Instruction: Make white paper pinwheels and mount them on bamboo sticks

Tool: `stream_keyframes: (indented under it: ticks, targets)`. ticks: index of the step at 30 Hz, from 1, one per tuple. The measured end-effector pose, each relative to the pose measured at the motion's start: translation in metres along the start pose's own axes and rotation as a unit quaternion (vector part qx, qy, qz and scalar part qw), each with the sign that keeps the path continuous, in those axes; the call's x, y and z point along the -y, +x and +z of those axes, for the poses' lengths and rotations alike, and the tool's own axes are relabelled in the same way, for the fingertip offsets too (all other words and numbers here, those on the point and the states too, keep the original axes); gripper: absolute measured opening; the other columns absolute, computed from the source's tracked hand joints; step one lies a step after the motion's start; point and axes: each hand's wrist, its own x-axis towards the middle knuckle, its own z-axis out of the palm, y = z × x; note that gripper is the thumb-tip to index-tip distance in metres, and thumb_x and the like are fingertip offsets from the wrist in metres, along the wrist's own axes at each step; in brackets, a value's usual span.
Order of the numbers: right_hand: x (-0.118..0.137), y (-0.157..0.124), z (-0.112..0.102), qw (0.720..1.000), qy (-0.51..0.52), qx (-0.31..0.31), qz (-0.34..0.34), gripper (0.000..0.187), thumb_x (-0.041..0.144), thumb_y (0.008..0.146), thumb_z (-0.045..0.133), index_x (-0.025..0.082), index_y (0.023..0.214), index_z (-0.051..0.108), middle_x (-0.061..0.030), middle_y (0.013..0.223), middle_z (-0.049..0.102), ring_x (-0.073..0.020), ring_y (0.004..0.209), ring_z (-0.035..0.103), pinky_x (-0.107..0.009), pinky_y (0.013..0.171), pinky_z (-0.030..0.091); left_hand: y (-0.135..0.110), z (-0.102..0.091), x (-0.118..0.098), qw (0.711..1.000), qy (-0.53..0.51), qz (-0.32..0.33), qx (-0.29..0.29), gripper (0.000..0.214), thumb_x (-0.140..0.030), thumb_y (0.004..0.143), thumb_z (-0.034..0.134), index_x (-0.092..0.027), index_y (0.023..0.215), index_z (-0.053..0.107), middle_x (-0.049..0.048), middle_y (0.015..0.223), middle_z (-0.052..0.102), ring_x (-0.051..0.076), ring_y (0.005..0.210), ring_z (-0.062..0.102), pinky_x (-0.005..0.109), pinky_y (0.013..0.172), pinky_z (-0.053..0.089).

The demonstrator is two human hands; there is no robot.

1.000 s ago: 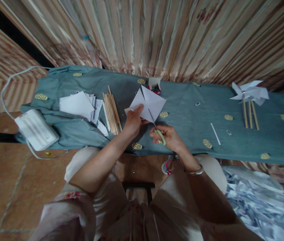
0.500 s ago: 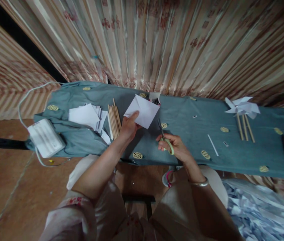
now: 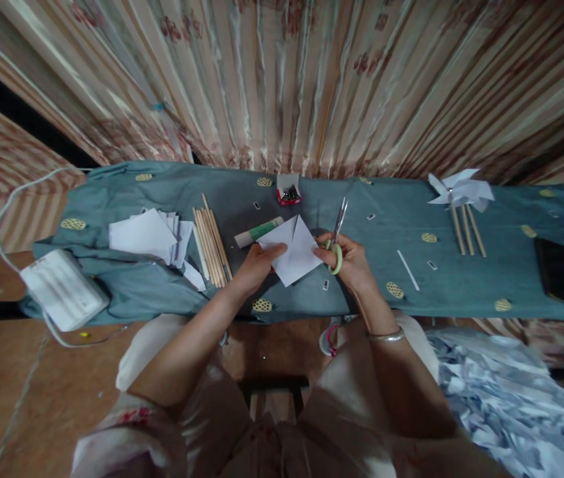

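A white square of paper [image 3: 296, 252] with a slit cut from its far corner lies on the blue-grey cloth of the table [image 3: 371, 292]. My left hand [image 3: 257, 264] pinches its left edge. My right hand [image 3: 349, 260] touches the paper's right corner and grips green-handled scissors [image 3: 336, 236], whose blades point away from me and are slightly apart. A glue stick [image 3: 258, 232] lies just beyond the paper.
Wooden sticks [image 3: 210, 239] and a stack of white paper squares [image 3: 150, 234] lie to the left. A small red box [image 3: 288, 193] sits at the back. Pinwheels on sticks [image 3: 461, 199] and a black phone [image 3: 559, 272] lie right. A white device [image 3: 63, 289] overhangs the left edge. Paper scraps [image 3: 505, 398] cover the floor.
The paper came down from a raised hold to lie flat on the cloth. My right hand moved up to its right corner, the scissors now pointing away. The glue stick has come into sight.
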Motion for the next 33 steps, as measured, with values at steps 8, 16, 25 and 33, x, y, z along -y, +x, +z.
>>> stream_keyframes:
  ticks: [8, 16, 25, 33]
  targets:
    - [-0.006, -0.001, 0.016, 0.992, 0.086, -0.091, 0.023, 0.036, 0.036, 0.049, 0.087, 0.021, 0.075, 0.067, 0.0092, 0.058, 0.054, -0.0064, 0.052, 0.04, -0.022, 0.051, 0.032, -0.006, 0.012, -0.011, 0.988, -0.14, -0.054, 0.045, 0.04, -0.048, 0.082, 0.072, -0.019, 0.11, 0.069, 0.008, 0.099, 0.078, 0.029, 0.099, 0.073, 0.042, 0.084, 0.06]
    - [-0.011, 0.0, 0.029, 0.981, 0.145, -0.121, 0.05, 0.042, 0.039, 0.045, 0.088, 0.021, 0.075, 0.065, 0.0069, 0.064, 0.06, -0.0092, 0.057, 0.048, -0.025, 0.057, 0.04, -0.017, 0.031, 0.019, 0.993, -0.102, -0.034, 0.046, 0.046, -0.046, 0.06, 0.091, -0.014, 0.089, 0.074, 0.0091, 0.098, 0.077, 0.03, 0.106, 0.07, 0.043, 0.096, 0.056]
    - [-0.017, -0.01, 0.041, 0.988, 0.137, -0.046, 0.048, 0.044, 0.042, 0.048, 0.09, 0.023, 0.078, 0.064, 0.0075, 0.066, 0.061, -0.0093, 0.058, 0.052, -0.025, 0.058, 0.044, -0.012, 0.031, 0.017, 0.983, -0.163, -0.01, -0.078, 0.04, -0.037, 0.083, 0.075, -0.021, 0.118, 0.064, 0.0052, 0.112, 0.074, 0.022, 0.097, 0.072, 0.032, 0.081, 0.061]
    - [-0.006, -0.021, 0.037, 0.991, 0.082, 0.066, 0.081, 0.055, 0.069, 0.057, 0.081, 0.021, 0.079, 0.066, 0.0018, 0.06, 0.068, -0.0114, 0.053, 0.058, -0.024, 0.05, 0.044, 0.0, 0.013, 0.001, 0.984, -0.166, 0.015, -0.066, 0.047, -0.044, 0.086, 0.071, -0.018, 0.123, 0.06, 0.0087, 0.107, 0.075, 0.025, 0.096, 0.073, 0.033, 0.079, 0.059]
